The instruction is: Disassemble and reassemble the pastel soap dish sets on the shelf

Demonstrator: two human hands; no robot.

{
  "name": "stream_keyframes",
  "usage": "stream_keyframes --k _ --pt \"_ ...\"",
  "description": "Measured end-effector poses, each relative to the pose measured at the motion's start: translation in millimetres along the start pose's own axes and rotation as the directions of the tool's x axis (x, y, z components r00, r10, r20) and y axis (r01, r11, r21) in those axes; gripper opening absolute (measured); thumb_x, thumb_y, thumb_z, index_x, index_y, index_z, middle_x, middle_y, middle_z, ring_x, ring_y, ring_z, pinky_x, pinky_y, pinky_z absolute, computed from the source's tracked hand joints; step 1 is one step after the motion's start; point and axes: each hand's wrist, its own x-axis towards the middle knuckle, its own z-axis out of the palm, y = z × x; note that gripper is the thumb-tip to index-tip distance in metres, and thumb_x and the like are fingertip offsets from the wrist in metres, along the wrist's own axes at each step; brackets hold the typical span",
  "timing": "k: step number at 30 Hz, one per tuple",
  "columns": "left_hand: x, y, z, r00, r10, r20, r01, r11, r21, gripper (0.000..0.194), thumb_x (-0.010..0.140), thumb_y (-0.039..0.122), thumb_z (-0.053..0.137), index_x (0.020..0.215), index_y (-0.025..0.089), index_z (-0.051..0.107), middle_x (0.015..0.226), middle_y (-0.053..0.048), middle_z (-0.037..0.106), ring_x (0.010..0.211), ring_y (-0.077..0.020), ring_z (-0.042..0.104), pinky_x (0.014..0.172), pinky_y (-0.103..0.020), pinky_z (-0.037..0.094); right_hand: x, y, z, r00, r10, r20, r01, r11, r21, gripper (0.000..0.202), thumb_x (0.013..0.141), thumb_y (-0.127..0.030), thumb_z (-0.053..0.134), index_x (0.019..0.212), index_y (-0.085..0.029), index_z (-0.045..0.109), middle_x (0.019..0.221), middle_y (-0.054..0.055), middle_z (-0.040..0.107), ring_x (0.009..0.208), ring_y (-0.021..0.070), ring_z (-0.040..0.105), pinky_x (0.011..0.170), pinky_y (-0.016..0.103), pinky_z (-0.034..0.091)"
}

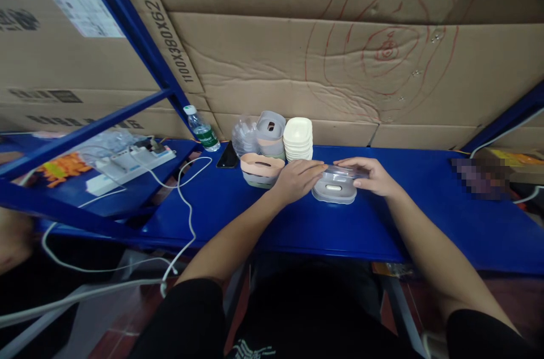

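A light grey tissue-box-like container (334,192) with a slot in its top sits on the blue table in front of me. Over its far side is a clear plastic cover (346,173), slightly tilted. My right hand (374,176) grips the cover's right side between thumb and fingers. My left hand (300,179) has its fingers together at the cover's left edge; their tips are partly hidden. Just left of that hand stand nested peach, grey and green containers (261,169). Behind are a cream stack of square pieces (298,138) and a grey slotted stack (271,127).
Clear plastic covers (245,135), a phone (228,156) and a water bottle (202,129) stand at the back left. White cables (189,217) trail from a power strip (130,169). Cardboard (263,64) walls the back, and a blue frame post (140,36) rises at left.
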Motion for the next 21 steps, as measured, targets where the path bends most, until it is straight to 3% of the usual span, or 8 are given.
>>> stream_keyframes --k 4,9,13,15,18,21 --pt "6.1 -3.2 -8.5 0.998 -0.041 -0.047 0.041 0.999 -0.018 0.029 0.105 0.029 0.057 0.131 0.021 0.068 0.119 -0.009 0.078 0.112 -0.0196 0.074 0.098 -0.038 0.06 11.1 -10.4 8.7 0.999 0.04 -0.017 -0.038 0.992 0.117 0.049 0.076 -0.053 0.088 0.118 -0.029 0.08 0.127 0.007 0.078 0.116 0.0302 0.075 0.1 0.045 0.06" --pt "4.4 -10.2 -19.7 0.989 -0.111 -0.099 0.106 0.993 -0.055 0.028 0.105 0.031 0.058 0.128 0.02 0.069 0.118 -0.01 0.078 0.109 -0.0198 0.075 0.094 -0.036 0.062 29.5 -13.2 19.6 0.985 0.17 -0.034 -0.162 0.972 0.169 0.054 0.074 -0.067 0.083 0.107 -0.023 0.082 0.096 0.009 0.083 0.088 0.0282 0.079 0.066 0.034 0.064" --pt "3.0 -8.2 -25.1 0.981 -0.143 -0.128 0.138 0.989 -0.051 0.026 0.103 0.034 0.059 0.12 0.018 0.072 0.109 -0.011 0.08 0.096 -0.0193 0.077 0.086 -0.033 0.062 38.9 -5.8 33.4 0.974 0.221 -0.048 -0.2 0.941 0.274 0.058 0.07 -0.073 0.083 0.096 -0.021 0.08 0.088 0.009 0.082 0.083 0.0294 0.08 0.06 0.033 0.062" --pt "4.6 -4.6 -27.8 0.977 -0.158 -0.146 0.157 0.987 -0.019 0.024 0.103 0.03 0.058 0.116 0.018 0.073 0.104 -0.01 0.08 0.09 -0.0181 0.077 0.082 -0.031 0.061 40.5 -1.0 40.3 0.975 0.22 -0.02 -0.204 0.931 0.303 0.067 0.069 -0.081 0.079 0.1 -0.021 0.079 0.091 0.01 0.082 0.086 0.0311 0.08 0.063 0.037 0.063" --pt "8.0 -5.0 -40.2 0.949 -0.184 -0.258 0.202 0.978 0.047 0.022 0.102 0.025 0.057 0.111 0.018 0.076 0.098 -0.009 0.08 0.089 -0.0177 0.076 0.08 -0.029 0.059 39.8 6.8 43.0 0.987 0.161 -0.025 -0.146 0.942 0.303 0.084 0.067 -0.094 0.066 0.108 -0.022 0.078 0.101 0.012 0.082 0.097 0.033 0.079 0.084 0.046 0.064" --pt "4.7 -23.6 -72.0 0.851 -0.279 -0.444 0.344 0.936 0.072 0.023 0.1 0.028 0.058 0.109 0.019 0.078 0.099 -0.008 0.08 0.09 -0.0177 0.074 0.084 -0.031 0.057 35.7 16.6 30.8 0.984 0.105 -0.146 -0.073 0.975 0.208 0.077 0.071 -0.091 0.068 0.111 -0.025 0.078 0.115 0.011 0.081 0.11 0.0317 0.076 0.105 0.05 0.056"
